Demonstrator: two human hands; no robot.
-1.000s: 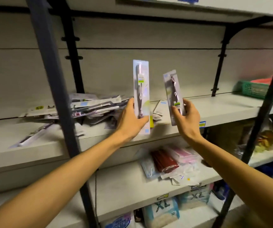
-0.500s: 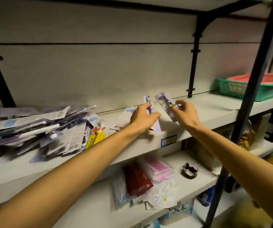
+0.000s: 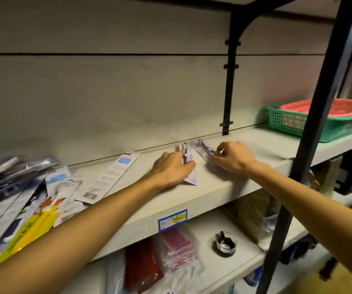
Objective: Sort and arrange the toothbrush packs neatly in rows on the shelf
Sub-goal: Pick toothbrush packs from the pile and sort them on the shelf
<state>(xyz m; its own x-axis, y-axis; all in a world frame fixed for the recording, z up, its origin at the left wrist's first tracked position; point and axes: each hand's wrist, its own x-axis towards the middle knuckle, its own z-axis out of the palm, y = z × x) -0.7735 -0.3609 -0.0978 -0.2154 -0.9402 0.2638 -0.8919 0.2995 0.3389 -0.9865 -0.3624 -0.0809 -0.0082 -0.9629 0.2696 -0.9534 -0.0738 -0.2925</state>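
Placing step: both hands are down on the shelf (image 3: 230, 187) board, each setting a toothbrush pack flat near the back wall. Left hand (image 3: 171, 169) has fingers curled round a purple pack (image 3: 189, 165) which points away toward the wall, its near corner poking out below the palm and lying on the board. Right hand (image 3: 232, 157) pinches a second purple pack (image 3: 204, 150) at its near end, this one angled left so its far tip sits close to the top of the left one; the two look near or touching at the far end and splay apart toward the front, can't tell if they overlap. One white pack with blue label (image 3: 109, 177) lies alone face down, barcode toward the front edge, between the left hand and the jumbled pile of packs (image 3: 22, 194) further left, which is not yet sorted. So the task looks early, most stock unsorted, row barely begun. Next move as I judge it: square the right pack parallel to the left one, side by side, let go both, then reach back left to the pile for more. Risk: slippery blister packs slide when released. Green basket (image 3: 319, 126) with a red one nested inside sits well apart on the right end, black upright post (image 3: 311, 132) in front of it
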